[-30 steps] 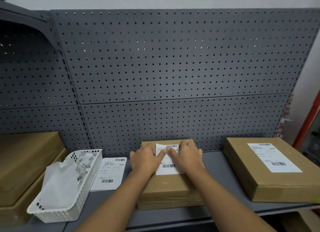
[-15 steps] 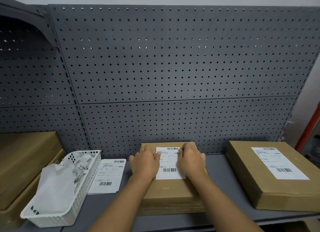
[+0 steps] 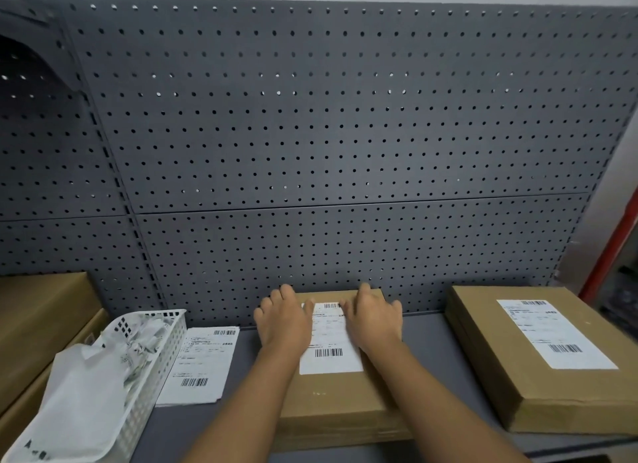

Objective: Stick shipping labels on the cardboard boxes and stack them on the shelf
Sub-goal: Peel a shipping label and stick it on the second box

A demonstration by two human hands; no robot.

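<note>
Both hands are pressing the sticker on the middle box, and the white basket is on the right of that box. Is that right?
Not quite. The left hand and right hand do press the label on the middle box, but the white basket sits to the left of that box, not the right. The head view shows it.

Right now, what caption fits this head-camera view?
Left hand and right hand press a label flat onto a cardboard box on the shelf.
</note>
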